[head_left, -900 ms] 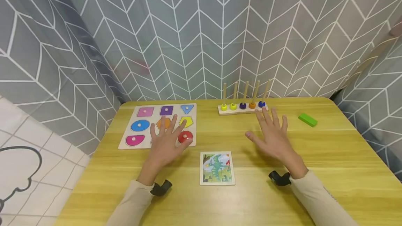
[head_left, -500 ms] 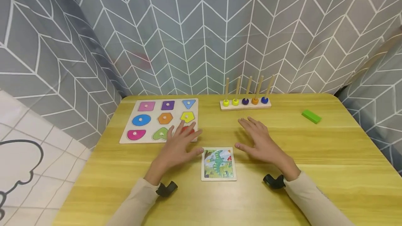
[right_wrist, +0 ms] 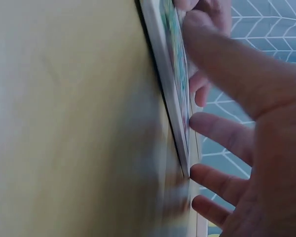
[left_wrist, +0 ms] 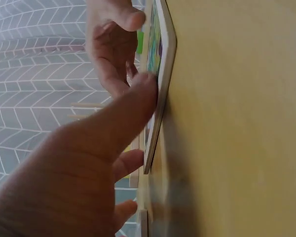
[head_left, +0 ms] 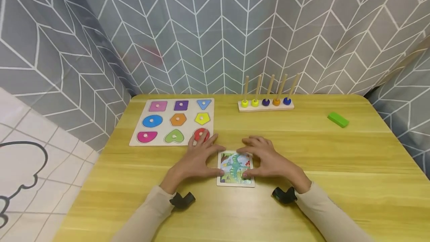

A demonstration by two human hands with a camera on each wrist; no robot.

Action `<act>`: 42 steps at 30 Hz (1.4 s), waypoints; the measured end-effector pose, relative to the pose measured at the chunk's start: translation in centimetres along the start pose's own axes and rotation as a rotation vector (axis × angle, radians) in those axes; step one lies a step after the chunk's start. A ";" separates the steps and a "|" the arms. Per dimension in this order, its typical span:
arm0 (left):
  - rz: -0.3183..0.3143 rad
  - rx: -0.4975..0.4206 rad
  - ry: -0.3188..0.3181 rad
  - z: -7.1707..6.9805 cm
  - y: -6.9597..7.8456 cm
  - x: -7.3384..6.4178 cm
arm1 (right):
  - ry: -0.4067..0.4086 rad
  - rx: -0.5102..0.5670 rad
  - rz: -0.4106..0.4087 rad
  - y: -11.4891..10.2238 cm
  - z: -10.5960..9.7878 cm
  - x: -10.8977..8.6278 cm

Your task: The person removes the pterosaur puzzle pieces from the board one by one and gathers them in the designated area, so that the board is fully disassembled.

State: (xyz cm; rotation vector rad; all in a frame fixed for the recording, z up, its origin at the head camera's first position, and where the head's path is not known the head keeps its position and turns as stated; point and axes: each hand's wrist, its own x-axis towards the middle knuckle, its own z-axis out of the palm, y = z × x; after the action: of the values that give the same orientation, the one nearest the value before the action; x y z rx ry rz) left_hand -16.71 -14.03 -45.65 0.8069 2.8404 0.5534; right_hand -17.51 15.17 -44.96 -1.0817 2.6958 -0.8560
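The puzzle [head_left: 235,167] lies between left fingers [head_left: 216,148] and right fingers [head_left: 249,150].

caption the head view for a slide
Left hand and right hand flank a puzzle, with shape board, peg rack and green block beyond.

Head view: moderately bright, even indoor light; pale glare spread over the near tabletop [head_left: 235,216]. Chevron curtain [head_left: 201,29] dull grey, darker in the folds at left, warmer tint along the right edge. Wide-angle distortion: pattern lines lean and stretch toward the frame edges. Focus fair across the middle

Left wrist view: dimmer; left hand [left_wrist: 84,158] dark in the foreground against a paler background. Soft-edged shadow on the wood below the dinosaur puzzle [head_left: 235,169]

Right wrist view: tabletop and its shadow heavily smeared, whitish bloom at far left; right hand [right_wrist: 281,143] shaded, contours soft
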 end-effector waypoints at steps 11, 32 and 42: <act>0.001 -0.006 0.055 0.5 -0.2 1.3 | 0.074 -0.027 0.067 0.4 -0.2 -0.4; -0.012 -0.014 0.123 1.2 0.1 1.7 | 0.140 -0.072 0.129 0.4 0.7 0.7; 0.042 -0.031 0.141 1.4 0.0 1.7 | 0.191 0.039 0.122 1.5 0.8 2.4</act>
State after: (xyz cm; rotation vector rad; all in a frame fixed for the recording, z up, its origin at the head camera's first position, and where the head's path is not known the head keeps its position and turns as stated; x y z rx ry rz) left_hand -17.81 -12.75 -47.02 0.8556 2.9394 0.6837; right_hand -19.98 14.08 -46.22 -0.8577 2.8496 -1.0329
